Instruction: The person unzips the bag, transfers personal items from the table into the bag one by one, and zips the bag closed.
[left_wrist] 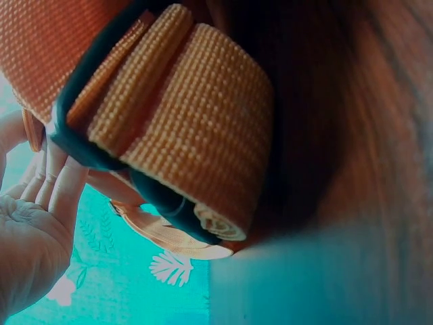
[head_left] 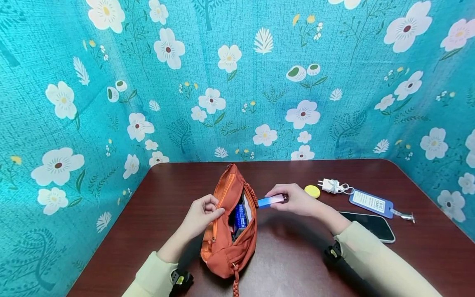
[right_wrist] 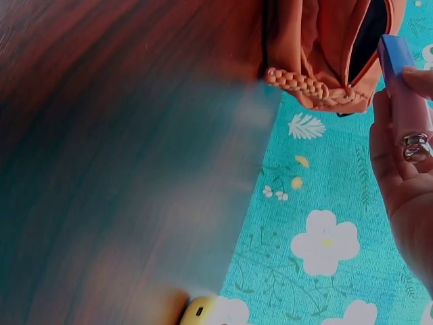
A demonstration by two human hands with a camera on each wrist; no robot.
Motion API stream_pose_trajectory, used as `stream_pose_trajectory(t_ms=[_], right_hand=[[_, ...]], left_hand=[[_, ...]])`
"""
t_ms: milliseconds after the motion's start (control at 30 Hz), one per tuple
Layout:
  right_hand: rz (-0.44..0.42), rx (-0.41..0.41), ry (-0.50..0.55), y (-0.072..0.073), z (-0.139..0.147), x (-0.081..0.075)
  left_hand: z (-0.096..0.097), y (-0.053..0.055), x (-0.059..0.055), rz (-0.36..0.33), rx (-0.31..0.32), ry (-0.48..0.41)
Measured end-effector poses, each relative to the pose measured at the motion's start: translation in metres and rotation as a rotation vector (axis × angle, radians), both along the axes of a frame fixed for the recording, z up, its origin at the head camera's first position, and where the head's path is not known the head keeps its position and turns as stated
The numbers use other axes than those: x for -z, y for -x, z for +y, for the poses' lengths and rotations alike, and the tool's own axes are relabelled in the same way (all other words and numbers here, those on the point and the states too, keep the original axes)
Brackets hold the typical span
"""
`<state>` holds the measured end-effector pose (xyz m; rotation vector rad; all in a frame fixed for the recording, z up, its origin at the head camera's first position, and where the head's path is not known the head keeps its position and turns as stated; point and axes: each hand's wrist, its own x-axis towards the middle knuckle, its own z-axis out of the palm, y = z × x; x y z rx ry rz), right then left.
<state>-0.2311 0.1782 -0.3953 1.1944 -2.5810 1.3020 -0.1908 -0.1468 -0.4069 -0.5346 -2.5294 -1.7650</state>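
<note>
An orange sling bag [head_left: 224,247] lies unzipped on the table, with a blue packet [head_left: 240,216] and darker items inside its mouth. My left hand [head_left: 200,216] pinches the bag's left side near the zipper; in the left wrist view the webbing strap [left_wrist: 203,101] partly covers the fingers of this hand [left_wrist: 40,230]. Just right of the opening, my right hand [head_left: 293,200] holds a slim blue-to-pink stick [head_left: 271,201] between thumb and fingers. The stick's blue end points at the bag, and a shiny metal part [right_wrist: 415,147] shows at its other end.
Right of the bag are a yellow round case [head_left: 312,191], a white charger [head_left: 332,186] with its cable, a blue card holder [head_left: 371,203] with a clip, and a phone [head_left: 371,226] partly under the right forearm. A floral cloth [head_left: 237,103] hangs behind the table.
</note>
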Motion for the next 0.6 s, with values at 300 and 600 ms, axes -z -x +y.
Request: stream_pose_trajectory(t_ms=[300, 600], right_hand=[[-0.004, -0.041, 0.024, -0.002, -0.019, 0.004], [-0.063, -0.095, 0.047, -0.008, -0.042, 0.006]], left_hand=[[0.001, -0.001, -0.002, 0.0, 0.003, -0.007], [0.001, 0.0, -0.002, 0.016, 0.006, 0.001]])
